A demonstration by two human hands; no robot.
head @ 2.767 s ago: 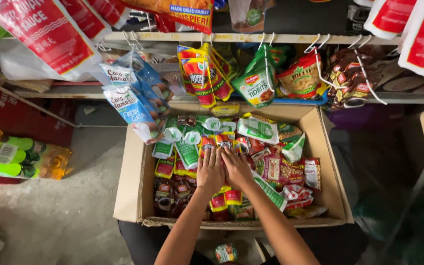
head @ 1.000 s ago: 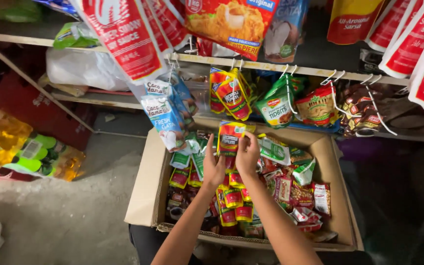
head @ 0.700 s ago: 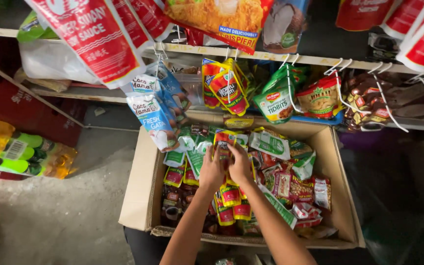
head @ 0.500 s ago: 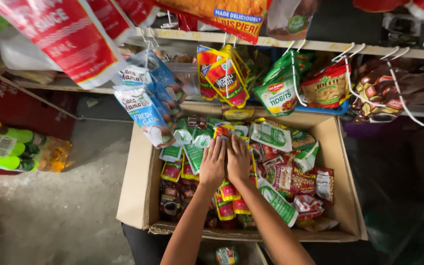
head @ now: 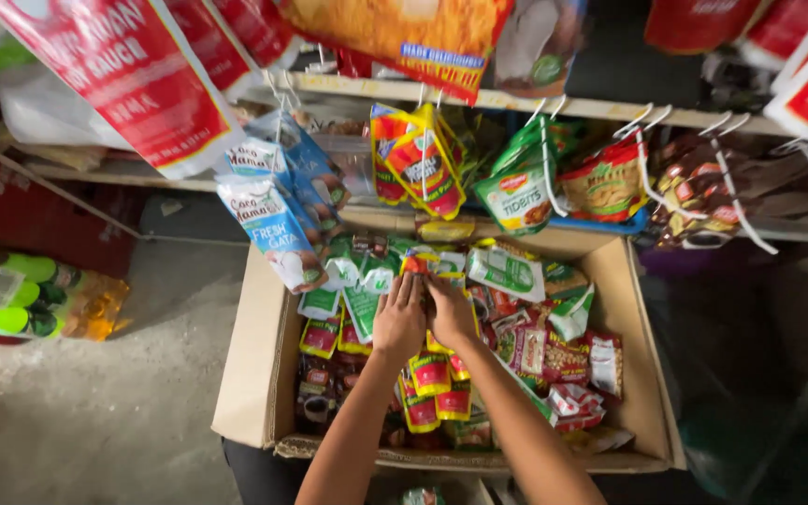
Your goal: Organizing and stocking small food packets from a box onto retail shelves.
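An open cardboard box (head: 247,374) sits below me, filled with several small sauce and seasoning sachets. My left hand (head: 398,318) and my right hand (head: 451,311) are side by side over the middle of the box. Together they pinch the top of a strip of red-and-yellow sachets (head: 430,372) that hangs down between my forearms. Green-and-white sachets (head: 359,301) lie just left of my left hand. Red and brown packets (head: 554,360) lie to the right.
Above the box, a shelf rail (head: 554,101) carries hooks with hanging sachet bundles: blue-white packs (head: 268,210), red-yellow packs (head: 418,159), green packs (head: 521,182). Large red pouches (head: 133,75) hang at the top left. Bottles (head: 21,295) lie on the concrete floor at left.
Both hands lifted the red-and-yellow strip up out of the box toward the hooks, then lowered it back. They now hold its top end lower, over the box's middle.
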